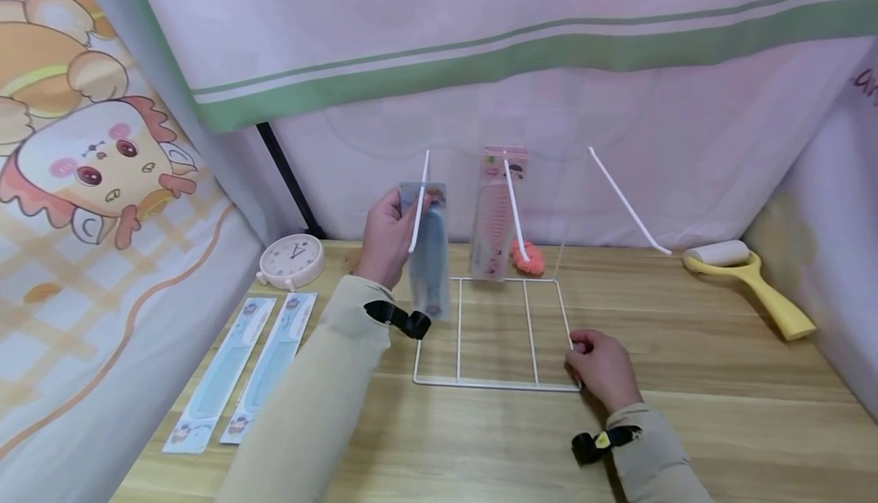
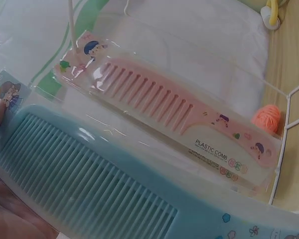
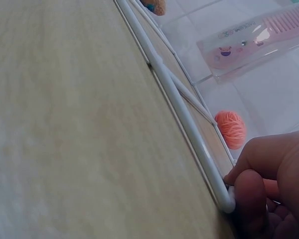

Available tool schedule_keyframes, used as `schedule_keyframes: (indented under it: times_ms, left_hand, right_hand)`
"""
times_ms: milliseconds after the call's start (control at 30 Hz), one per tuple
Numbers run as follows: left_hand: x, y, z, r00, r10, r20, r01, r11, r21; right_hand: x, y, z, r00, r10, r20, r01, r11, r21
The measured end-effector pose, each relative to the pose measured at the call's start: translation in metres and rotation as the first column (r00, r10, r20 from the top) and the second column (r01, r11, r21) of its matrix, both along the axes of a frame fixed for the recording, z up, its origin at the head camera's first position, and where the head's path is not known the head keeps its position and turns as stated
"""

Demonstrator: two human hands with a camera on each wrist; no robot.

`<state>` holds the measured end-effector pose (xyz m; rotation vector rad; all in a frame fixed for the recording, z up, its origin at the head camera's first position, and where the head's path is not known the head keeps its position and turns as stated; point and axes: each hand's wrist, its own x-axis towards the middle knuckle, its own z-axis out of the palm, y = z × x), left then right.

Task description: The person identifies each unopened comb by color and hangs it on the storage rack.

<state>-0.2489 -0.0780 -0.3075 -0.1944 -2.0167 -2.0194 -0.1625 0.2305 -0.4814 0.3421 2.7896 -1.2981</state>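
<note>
The tabletop (image 1: 720, 411) has bare wood in front and on the right. The white wire rack (image 1: 494, 335) sits in the middle, its prongs sticking up. A clock (image 1: 291, 261) and two combs (image 1: 240, 370) fill the left; a yellow roller (image 1: 748, 278) blocks the far right.

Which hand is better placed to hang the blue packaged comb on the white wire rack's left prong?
Left. The left hand already grips the blue packaged comb at the white wire rack's left prong; the right hand holds the rack's base corner.
</note>
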Motion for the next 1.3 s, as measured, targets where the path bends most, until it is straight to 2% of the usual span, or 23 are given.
schedule_keyframes:
  times_ms: [100,367,767,1100,1300]
  left_hand:
    - [-0.007,-0.001,0.001,1.0,0.0,0.005,0.0,1.0,-0.015]
    - [-0.021,-0.003,0.003,0.997,0.005,0.08,-0.001,0.998,-0.059]
    - [-0.042,-0.002,0.003,0.997,0.0,0.082,0.0,1.0,-0.007]
    - [-0.054,-0.004,0.007,0.984,-0.014,0.18,0.02,0.999,-0.031]
    - [-0.058,-0.001,0.008,0.983,-0.013,0.185,0.015,1.0,-0.009]
  right_hand:
    - [0.001,0.0,0.002,1.0,0.001,-0.008,-0.001,1.0,0.001]
    - [0.002,0.0,0.004,1.0,0.001,-0.013,-0.001,1.0,-0.021]
    - [-0.001,0.001,0.001,1.0,-0.006,-0.024,0.005,0.999,-0.035]
    - [-0.001,0.002,0.0,0.999,-0.008,-0.033,0.007,0.999,-0.032]
    - [0.0,0.002,0.001,0.999,-0.001,-0.033,0.0,1.0,-0.031]
